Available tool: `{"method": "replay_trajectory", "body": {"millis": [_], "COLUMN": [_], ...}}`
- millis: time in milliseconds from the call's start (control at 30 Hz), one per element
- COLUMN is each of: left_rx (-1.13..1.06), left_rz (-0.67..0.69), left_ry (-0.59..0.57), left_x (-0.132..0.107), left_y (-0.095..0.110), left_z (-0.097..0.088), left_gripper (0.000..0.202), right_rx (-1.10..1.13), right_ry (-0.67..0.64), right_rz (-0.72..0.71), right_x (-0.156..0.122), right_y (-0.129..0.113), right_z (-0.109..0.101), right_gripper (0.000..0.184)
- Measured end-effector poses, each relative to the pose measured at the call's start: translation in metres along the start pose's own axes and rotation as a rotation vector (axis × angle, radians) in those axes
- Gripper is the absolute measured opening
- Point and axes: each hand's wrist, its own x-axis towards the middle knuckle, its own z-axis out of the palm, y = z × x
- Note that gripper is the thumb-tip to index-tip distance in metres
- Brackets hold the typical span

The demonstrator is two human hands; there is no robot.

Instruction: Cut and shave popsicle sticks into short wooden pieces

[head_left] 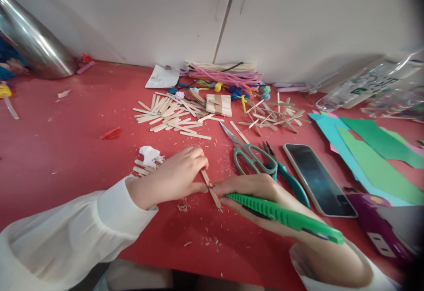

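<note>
Clock is centring on the wooden stick (pixel 215 198), 12 pointing away from the wearer. Stick is lying slanted low over the bench (pixel 82 163), tilting from 11 to 5. Left hand (pixel 183 171): fingers closing round its upper end, thumb sitting near the cut spot. Right hand (pixel 258 189): fingers wrapping the green cutter (pixel 285 216), handle running out toward 4, thumb pressing in at the stick. Blade is showing too small to judge its bite.

Step, my read: cutting or trimming the stick; wood shavings (pixel 182 208) are lying at 8 and suggesting whittling. Next stroke is probably calling for a firm left hold, left thumb out of the blade line, light pressure so the stick isn't splitting.

Room: scissors (pixel 251 155) are crowding 1–2, pliers (pixel 296 185) and phone (pixel 318 178) are filling 3, so the right elbow is having little swing. Stick pile (pixel 165 114) is sitting at 11. Widest room is opening at 9, beyond the left forearm. Front bench edge is running along 6, fairly near.
</note>
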Motion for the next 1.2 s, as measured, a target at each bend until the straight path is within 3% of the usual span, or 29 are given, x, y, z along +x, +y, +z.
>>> {"method": "replay_trajectory", "body": {"millis": [100,233,300,567,867,1067,1200], "left_rx": [-0.055,-0.038,-0.013,0.027,-0.010,0.043,-0.047], "left_rz": [0.014,-0.003,-0.015,-0.121,-0.239,-0.188,-0.123], "left_ry": [-0.035,-0.013,0.002,0.004,-0.019,-0.018,-0.064], "left_x": [0.000,0.001,0.002,0.000,-0.002,-0.003,-0.003], "left_y": [-0.001,-0.003,-0.004,0.005,0.016,0.015,0.013], "left_z": [-0.003,-0.004,-0.003,-0.004,0.000,-0.004,-0.002], "left_gripper": [0.006,0.017,0.016,0.013,0.013,0.010,0.010], "right_rx": [-0.013,-0.055,-0.074,-0.101,-0.038,-0.020,0.002], "right_ry": [0.031,0.173,0.242,0.385,0.409,0.427,0.432], "right_rz": [0.058,0.290,0.326,0.340,0.352,0.326,0.320], "right_x": [0.002,0.007,0.010,0.012,0.014,0.012,0.012], "right_y": [0.003,0.006,0.007,0.006,0.005,0.007,0.008], "right_z": [0.001,0.006,0.008,0.018,0.023,0.023,0.023], "right_gripper": [0.017,0.014,0.015,0.010,0.012,0.012,0.012]}}
